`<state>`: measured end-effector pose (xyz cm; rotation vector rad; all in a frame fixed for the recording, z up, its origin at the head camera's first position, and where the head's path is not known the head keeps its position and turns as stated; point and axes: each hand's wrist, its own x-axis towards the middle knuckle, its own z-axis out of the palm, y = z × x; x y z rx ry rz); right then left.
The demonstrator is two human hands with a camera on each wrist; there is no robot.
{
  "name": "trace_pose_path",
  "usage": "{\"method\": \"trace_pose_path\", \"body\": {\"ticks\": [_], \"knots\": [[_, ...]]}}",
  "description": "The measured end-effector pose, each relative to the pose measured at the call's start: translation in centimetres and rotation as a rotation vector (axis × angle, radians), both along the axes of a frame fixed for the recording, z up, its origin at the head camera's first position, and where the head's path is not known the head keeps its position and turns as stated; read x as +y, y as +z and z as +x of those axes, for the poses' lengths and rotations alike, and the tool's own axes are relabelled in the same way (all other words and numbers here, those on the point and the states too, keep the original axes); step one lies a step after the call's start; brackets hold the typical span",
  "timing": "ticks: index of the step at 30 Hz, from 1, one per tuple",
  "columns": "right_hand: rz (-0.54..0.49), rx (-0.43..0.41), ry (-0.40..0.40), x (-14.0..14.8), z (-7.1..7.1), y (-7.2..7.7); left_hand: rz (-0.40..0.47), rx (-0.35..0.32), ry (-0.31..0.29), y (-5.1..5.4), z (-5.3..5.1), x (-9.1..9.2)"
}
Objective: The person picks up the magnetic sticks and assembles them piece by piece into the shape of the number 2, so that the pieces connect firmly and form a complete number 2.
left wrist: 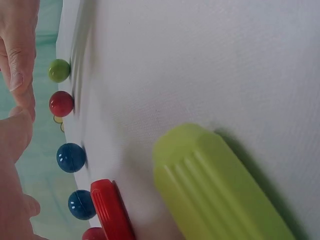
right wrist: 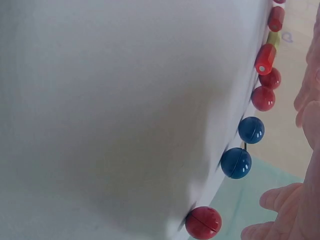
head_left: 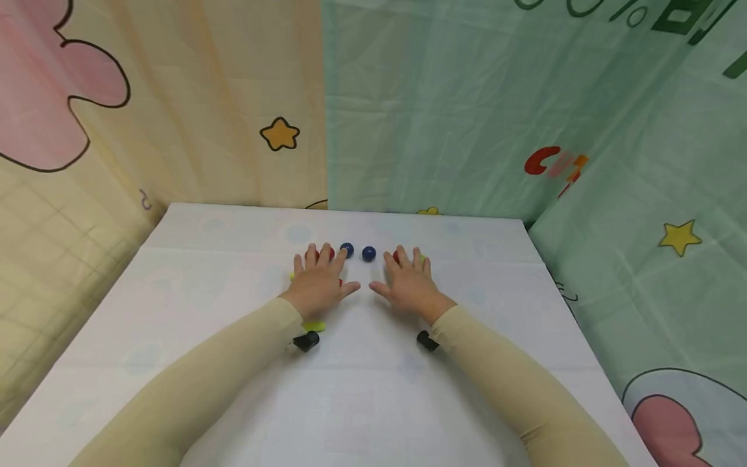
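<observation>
In the head view my left hand (head_left: 320, 283) is spread palm down, its fingers straight, over a group of balls and ribbed sticks. It partly hides two red balls (head_left: 330, 253) and lies beside a blue ball (head_left: 347, 250). A yellow-green ribbed stick (left wrist: 220, 190) shows large in the left wrist view, with a red ribbed stick (left wrist: 112, 212) beyond it. My right hand (head_left: 412, 286), also spread, partly covers a red ball (right wrist: 203, 222) and a green ball (left wrist: 59, 70). Between the hands sits a second blue ball (head_left: 369, 253). Neither hand grips anything.
A white cloth covers the table (head_left: 362, 402). Patterned curtains (head_left: 467, 117) stand behind it and at both sides. The right wrist view shows further red sticks (right wrist: 276, 19) and a yellowish piece (right wrist: 273, 38) in the left group.
</observation>
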<state>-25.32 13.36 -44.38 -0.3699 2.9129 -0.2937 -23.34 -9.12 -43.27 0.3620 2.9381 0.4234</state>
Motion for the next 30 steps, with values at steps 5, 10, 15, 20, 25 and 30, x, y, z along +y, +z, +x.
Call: {"method": "trace_pose_path", "body": {"ticks": [5, 10, 15, 20, 25, 30], "knots": [[-0.008, -0.001, -0.001, 0.0, 0.0, 0.1, -0.007, -0.004, -0.002, 0.1, 0.0, -0.2], [-0.012, 0.021, -0.007, 0.5, -0.4, 0.4, -0.017, 0.009, 0.003, 0.2, -0.4, -0.9], [-0.015, 0.018, -0.033, 1.8, -1.4, 0.3, -0.008, 0.029, 0.006, 0.1, -0.8, -2.2], [-0.04, -0.007, -0.053, 3.6, -2.4, 0.4, 0.008, 0.024, 0.026, 0.3, -1.3, -3.8], [-0.053, -0.01, -0.054, 5.5, -3.3, 0.4, 0.016, 0.001, 0.042, 0.5, -1.8, -5.3], [-0.087, -0.042, -0.076, 7.4, -4.1, 0.3, 0.056, -0.007, 0.059, 0.5, -2.1, -6.4]]}}
